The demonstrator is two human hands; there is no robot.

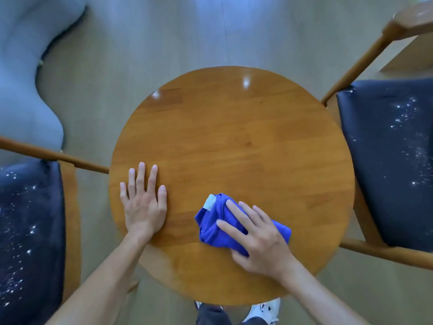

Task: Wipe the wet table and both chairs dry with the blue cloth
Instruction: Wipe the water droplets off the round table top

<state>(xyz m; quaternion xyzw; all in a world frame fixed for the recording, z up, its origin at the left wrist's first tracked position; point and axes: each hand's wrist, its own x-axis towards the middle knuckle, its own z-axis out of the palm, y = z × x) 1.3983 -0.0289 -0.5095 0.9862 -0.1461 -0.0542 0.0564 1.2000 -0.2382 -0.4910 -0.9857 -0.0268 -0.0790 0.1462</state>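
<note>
A round wooden table (234, 137) fills the middle of the view. On its near right part lies a bunched blue cloth (213, 221) with a pale label. My right hand (255, 235) presses flat on the cloth with straight, spread fingers. My left hand (144, 202) rests palm down on the table's near left part, fingers straight. A wooden chair with a dark seat (389, 160) stands to the right, its cushion speckled with water droplets. A second chair with a dark wet seat (30, 231) stands to the left.
A pale blue sofa or cushion (25, 66) sits at the far left on the light wood floor (152, 43). The right chair's backrest (412, 22) reaches into the top right corner. My shoes (267, 310) show just under the table's near edge.
</note>
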